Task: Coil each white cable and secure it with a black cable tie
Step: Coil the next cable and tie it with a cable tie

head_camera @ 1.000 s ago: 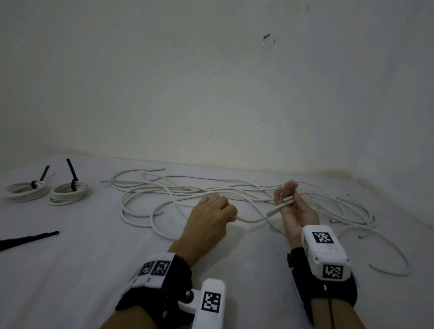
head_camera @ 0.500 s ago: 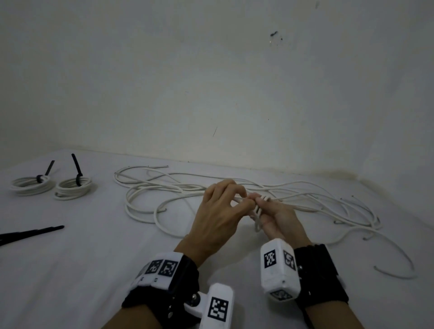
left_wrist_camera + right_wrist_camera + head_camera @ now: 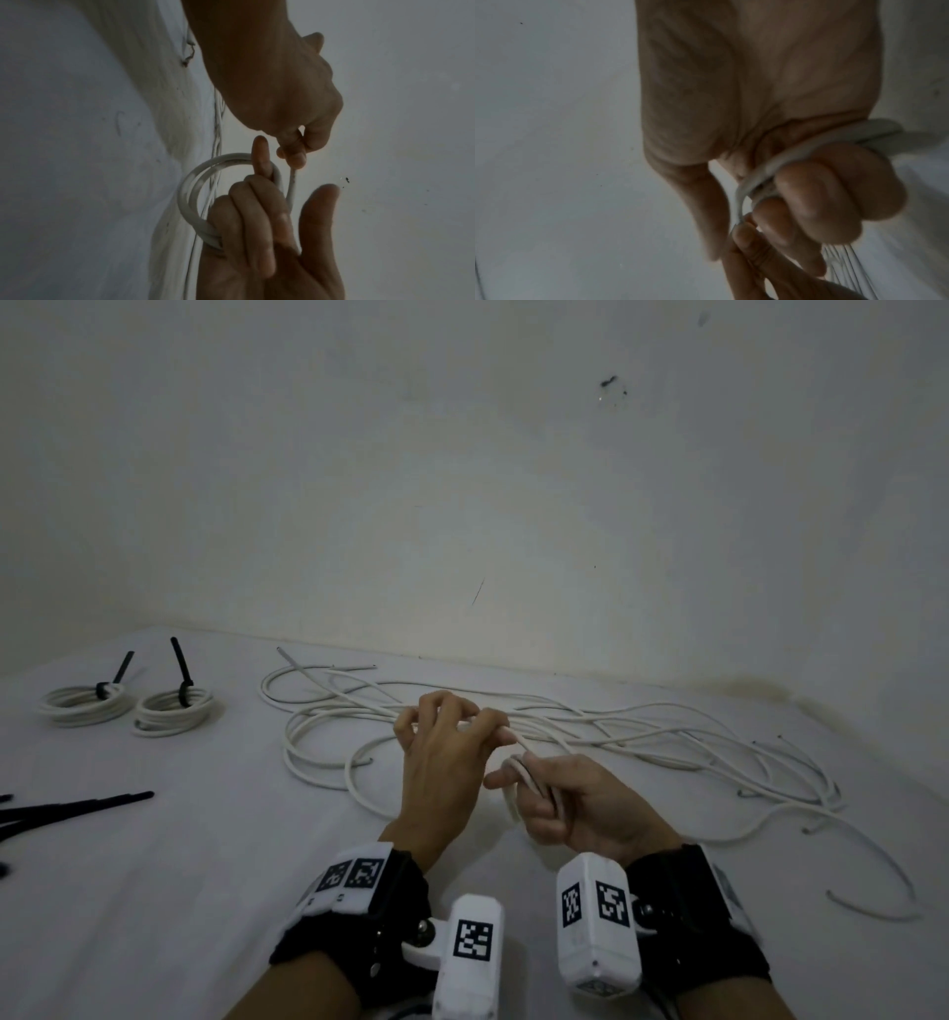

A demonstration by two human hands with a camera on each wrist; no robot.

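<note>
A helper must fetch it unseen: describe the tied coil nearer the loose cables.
On the white surface, look far left near the wall, where two tied coils lie side by side. Yours is the right coil, closer to the loose tangle; its black tie stands taller and steeper than the left coil's.

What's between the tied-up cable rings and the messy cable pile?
Nothing: in the head view only bare surface separates the tied coils and loose cables.

Wall (image 3: 462, 480): pale, plain, rising straight behind the white surface (image 3: 205, 891).
Dark mark (image 3: 609, 382): high on the wall, toward its right.
Thin scratch (image 3: 478, 592): low on the wall, below and left of the dark mark.
Yellowish stain (image 3: 750, 693): along the wall's foot, right side.
</note>
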